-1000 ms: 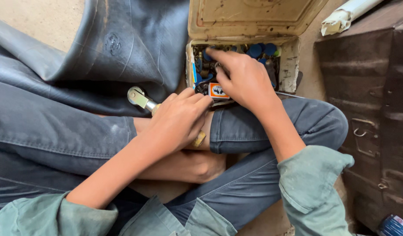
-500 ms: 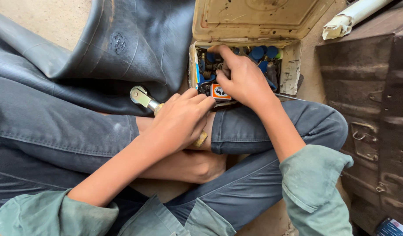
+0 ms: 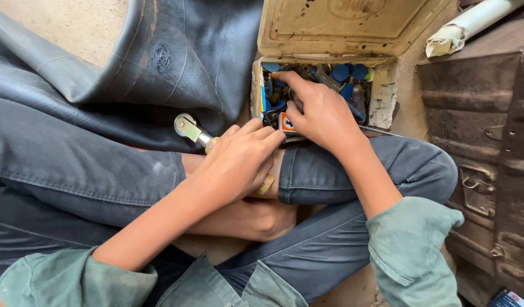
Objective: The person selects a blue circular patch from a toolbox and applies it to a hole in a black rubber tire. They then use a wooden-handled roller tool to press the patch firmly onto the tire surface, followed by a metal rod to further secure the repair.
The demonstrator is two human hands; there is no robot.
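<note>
Right hand sits inside the open tin box, fingers spread and curled down among blue caps and small metal parts, apparently sorting; whether it grips one I cannot tell. Left hand is clenched on the roller tool, head resting against the black inner tube draped over the lap, keeping both within reach.

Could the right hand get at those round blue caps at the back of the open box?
Probably yes. The right hand is already inside the open box, its lid tipped back, and the blue caps lie uncovered just past its fingertips.
</note>
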